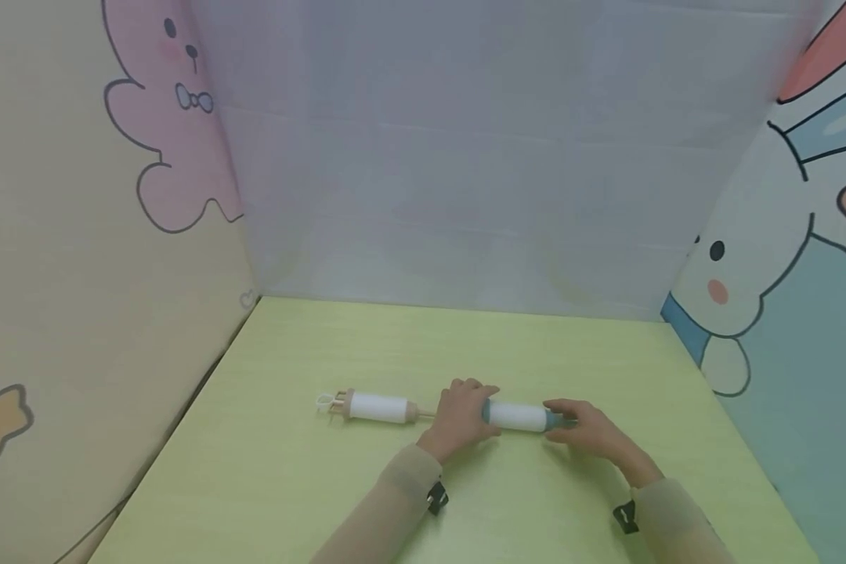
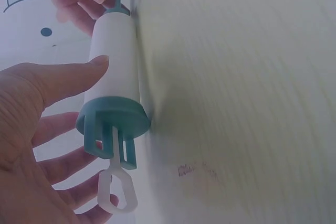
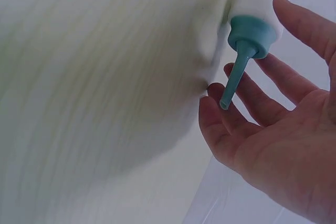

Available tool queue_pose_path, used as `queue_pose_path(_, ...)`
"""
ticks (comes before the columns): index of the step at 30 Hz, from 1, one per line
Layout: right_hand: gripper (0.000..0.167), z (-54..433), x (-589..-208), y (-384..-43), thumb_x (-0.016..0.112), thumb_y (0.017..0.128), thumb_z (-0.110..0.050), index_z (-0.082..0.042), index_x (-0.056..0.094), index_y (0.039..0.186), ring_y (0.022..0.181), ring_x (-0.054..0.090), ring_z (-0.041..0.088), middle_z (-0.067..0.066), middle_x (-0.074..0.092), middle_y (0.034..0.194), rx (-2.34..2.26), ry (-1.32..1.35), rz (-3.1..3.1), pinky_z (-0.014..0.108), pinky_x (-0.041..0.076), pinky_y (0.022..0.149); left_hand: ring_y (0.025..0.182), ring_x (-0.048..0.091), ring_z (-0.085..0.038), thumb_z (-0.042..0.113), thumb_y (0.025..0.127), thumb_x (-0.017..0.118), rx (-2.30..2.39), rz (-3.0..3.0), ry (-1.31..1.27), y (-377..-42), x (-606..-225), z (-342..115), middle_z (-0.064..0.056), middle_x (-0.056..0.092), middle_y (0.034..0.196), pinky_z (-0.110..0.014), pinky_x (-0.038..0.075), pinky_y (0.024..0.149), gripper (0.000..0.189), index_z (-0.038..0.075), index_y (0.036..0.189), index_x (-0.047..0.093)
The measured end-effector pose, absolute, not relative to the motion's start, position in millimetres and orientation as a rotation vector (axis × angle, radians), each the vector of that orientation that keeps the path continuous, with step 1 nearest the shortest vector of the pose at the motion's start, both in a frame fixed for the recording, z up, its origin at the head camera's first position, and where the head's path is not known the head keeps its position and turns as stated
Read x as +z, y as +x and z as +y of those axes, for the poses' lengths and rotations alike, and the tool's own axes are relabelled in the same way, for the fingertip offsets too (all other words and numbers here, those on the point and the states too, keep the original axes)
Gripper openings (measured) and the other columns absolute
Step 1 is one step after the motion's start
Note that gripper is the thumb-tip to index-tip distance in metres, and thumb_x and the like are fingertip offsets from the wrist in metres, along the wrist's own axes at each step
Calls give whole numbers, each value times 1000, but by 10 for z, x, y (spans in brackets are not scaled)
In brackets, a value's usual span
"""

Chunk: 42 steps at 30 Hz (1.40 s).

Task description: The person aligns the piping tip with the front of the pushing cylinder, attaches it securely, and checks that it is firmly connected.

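A large syringe (image 1: 518, 417) with a white barrel lies crosswise on the table, its end cap and narrow nozzle teal. My left hand (image 1: 460, 415) is spread around its handle end. In the left wrist view the thumb (image 2: 79, 74) overlaps the barrel, and loosely bent fingers lie behind the teal flange (image 2: 115, 116) and the white loop handle (image 2: 118, 191). Around the other end, my right hand (image 1: 588, 429) has its thumb (image 3: 304, 24) beside the barrel. Its relaxed fingers are spread behind the teal nozzle (image 3: 237, 74).
Left of my hands lies a second syringe (image 1: 379, 408), white with beige ends and a white loop handle, its thin nozzle pointing at my left hand. The pale yellow table (image 1: 254, 478) meets a plain back wall (image 1: 465, 157) and cartoon-printed side panels (image 1: 818, 352).
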State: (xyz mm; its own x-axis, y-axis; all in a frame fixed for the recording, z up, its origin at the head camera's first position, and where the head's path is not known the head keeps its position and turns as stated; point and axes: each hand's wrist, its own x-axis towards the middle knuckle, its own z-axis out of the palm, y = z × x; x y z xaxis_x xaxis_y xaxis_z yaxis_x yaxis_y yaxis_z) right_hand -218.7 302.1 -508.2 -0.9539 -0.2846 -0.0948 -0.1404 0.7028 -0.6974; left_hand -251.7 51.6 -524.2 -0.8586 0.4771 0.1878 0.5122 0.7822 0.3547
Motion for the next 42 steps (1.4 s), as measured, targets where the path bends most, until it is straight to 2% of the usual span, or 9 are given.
queue_pose_path(15, 57, 3037, -5090, -2229, 77, 80, -20, 7, 56, 126, 115, 48, 46, 26, 55, 125, -1076, -377, 2731, 58, 38, 92, 100, 53, -24, 44, 70, 82, -622, -2872, -777, -2543, -5267, 478, -3, 60, 117, -38, 43, 76, 65, 21, 127, 62)
queue_pose_path(27, 58, 3056, -5083, -2247, 76, 81, -21, 7, 55, 127, 114, 48, 49, 26, 54, 126, -1080, -408, 2725, 58, 39, 91, 100, 53, -23, 47, 68, 83, -583, -2861, -752, -2550, -5266, 440, -3, 60, 117, -38, 44, 76, 67, 22, 127, 62)
queue_pose_path(36, 60, 3035, -4900, -2301, 65, 90, -34, 8, 51, 130, 115, 46, 51, 31, 50, 127, -939, -318, 2730, 58, 40, 89, 107, 50, -28, 56, 79, 69, -695, -2854, -663, -2709, -5032, 68, -6, 57, 122, -44, 42, 83, 65, 18, 131, 58)
queue_pose_path(42, 61, 3071, -4897, -2332, 68, 88, -33, 9, 51, 128, 113, 47, 51, 34, 50, 124, -889, -296, 2701, 57, 41, 88, 106, 50, -31, 58, 80, 67, -671, -2852, -653, -2778, -5006, -102, -8, 57, 121, -46, 43, 82, 66, 16, 131, 59)
